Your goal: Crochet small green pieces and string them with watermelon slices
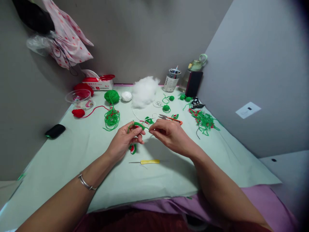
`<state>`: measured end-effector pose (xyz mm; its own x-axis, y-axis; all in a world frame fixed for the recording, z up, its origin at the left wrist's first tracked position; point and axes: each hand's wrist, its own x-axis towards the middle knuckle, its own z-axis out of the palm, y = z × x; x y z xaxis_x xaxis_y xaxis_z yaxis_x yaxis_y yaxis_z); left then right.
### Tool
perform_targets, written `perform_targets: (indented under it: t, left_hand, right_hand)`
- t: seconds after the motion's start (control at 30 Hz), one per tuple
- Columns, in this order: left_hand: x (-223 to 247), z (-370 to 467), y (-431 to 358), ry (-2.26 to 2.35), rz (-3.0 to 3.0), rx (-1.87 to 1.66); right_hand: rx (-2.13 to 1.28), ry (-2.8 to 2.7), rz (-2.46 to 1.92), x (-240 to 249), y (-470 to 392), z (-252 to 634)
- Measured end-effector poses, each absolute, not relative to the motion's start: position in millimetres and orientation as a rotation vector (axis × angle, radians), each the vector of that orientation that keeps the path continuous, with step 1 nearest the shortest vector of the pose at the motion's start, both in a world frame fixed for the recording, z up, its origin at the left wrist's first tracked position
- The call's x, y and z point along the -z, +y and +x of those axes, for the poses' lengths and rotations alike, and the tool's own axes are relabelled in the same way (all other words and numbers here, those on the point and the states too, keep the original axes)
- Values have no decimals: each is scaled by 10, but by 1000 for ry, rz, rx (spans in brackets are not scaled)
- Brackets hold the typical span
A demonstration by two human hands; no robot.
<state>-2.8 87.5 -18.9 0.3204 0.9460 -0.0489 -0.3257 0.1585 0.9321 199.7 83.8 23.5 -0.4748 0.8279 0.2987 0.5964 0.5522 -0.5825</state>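
Note:
My left hand [126, 139] pinches a small green and red crochet piece [138, 125] between thumb and fingers. At its right edge, my right hand [169, 133] has thumb and forefinger closed on a thin shiny needle [147, 129], whose tip meets the green edge. Its far end is hidden by my fingers. Just below my left hand lies another crochet piece [132, 149] in green, red and white. Nearer to me rests a crochet hook with a yellow handle [150, 162]. Orange-handled scissors [171, 119] lie behind my right hand.
White stuffing [145, 91] is heaped at the back, beside a green yarn ball [112, 96]. Tangled green and red yarn [205, 121] lies on the right. A bottle [193, 72], a phone [194, 84] and a jar [172, 80] stand along the wall. A black case [55, 131] lies left.

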Motion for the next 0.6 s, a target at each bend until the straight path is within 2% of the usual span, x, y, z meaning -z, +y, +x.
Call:
perform_targets:
  t: [0.33, 0.6]
  left_hand:
    - [162, -58, 879, 794, 1010, -977]
    - [122, -143, 943, 890, 1072, -1056]
  right_hand:
    - [-681, -2105, -1094, -144, 851, 1914]
    - [-675, -2099, -1099, -130, 866, 1916]
